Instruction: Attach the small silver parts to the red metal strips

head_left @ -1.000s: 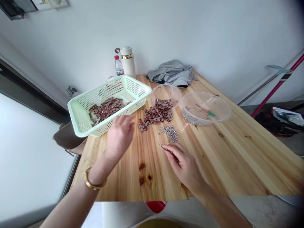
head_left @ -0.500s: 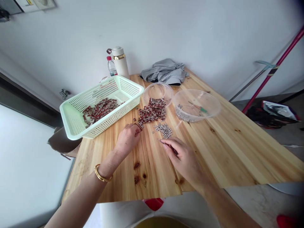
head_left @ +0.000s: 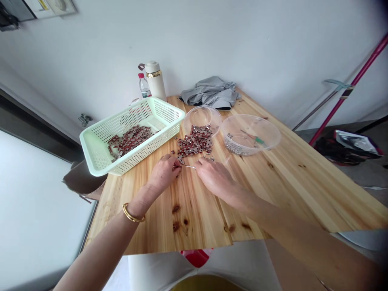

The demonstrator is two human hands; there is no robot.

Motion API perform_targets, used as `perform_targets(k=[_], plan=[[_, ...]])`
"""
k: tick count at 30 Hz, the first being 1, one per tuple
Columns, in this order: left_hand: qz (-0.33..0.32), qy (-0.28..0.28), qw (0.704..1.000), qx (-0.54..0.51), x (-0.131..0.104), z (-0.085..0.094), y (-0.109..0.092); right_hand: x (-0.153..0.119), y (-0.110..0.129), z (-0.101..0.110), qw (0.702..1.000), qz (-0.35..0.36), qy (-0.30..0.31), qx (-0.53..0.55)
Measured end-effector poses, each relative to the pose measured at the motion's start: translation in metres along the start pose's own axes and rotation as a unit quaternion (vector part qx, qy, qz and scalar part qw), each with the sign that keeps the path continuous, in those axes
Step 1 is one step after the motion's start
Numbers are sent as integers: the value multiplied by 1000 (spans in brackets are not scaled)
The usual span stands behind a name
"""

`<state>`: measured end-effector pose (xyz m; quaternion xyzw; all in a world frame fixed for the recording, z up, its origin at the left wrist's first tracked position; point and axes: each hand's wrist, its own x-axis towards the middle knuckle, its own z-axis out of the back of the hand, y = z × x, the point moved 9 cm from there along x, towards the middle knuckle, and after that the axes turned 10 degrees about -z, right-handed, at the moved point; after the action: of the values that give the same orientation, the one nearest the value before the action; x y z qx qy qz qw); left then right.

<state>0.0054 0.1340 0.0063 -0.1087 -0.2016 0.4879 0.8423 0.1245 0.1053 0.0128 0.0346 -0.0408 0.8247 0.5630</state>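
My left hand (head_left: 165,171) is closed on a small reddish-brown piece (head_left: 176,166) at the near edge of a pile of similar pieces (head_left: 194,143). My right hand (head_left: 214,176) pinches a thin metal tool (head_left: 190,167), its tip pointing left toward the held piece. Small silvery discs (head_left: 209,158) lie behind my right hand, mostly hidden by it. More reddish-brown pieces (head_left: 131,139) fill part of a pale green basket (head_left: 121,163) on the left.
A clear round tub (head_left: 266,141) holds silvery bits and a green-handled tool (head_left: 258,140). Another clear round container (head_left: 217,121) stands behind the pile. Farther back are a white flask (head_left: 157,85), a small bottle (head_left: 144,86) and grey cloth (head_left: 209,93).
My right hand has moved left and forward, bringing the tool close to my left hand and covering most of the discs. My left hand stays nearly in place.
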Motion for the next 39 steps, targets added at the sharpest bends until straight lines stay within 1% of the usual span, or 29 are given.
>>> perform_targets(k=[3,6,10,12,16,18,22,26,32,35,37,39], plan=[[1,25,999,-41,-4,-2,-1,5,4,-1,999,21,31,-36],[-1,48,997,-64,-7,-3,-4,11,6,-1,996,43,57,-45],[8,51,997,-55,-9,1,-3,19,4,-2,995,42,71,-47],[-1,63,997,-46,-8,2,-5,22,4,-3,995,46,75,-47],[-17,83,996,-37,-5,1,-6,28,-3,-10,992,39,110,-37],[-20,88,995,-38,-3,-1,-6,31,-6,-10,992,43,116,-23],[-29,94,994,-51,-2,-7,-7,31,-8,-11,992,41,115,-9],[-58,67,995,-38,-4,-7,-15,22,-4,-7,995,40,94,15],[-102,30,994,4,-14,-6,-37,-1,-6,-3,989,28,58,132],[-122,21,992,-8,-18,-6,-48,-15,-13,-3,978,28,48,200],[-115,14,993,-33,-21,-7,-50,-25,-21,-1,966,29,32,253],[-96,4,994,-54,-24,-7,-46,-32,-32,4,957,11,9,291]])
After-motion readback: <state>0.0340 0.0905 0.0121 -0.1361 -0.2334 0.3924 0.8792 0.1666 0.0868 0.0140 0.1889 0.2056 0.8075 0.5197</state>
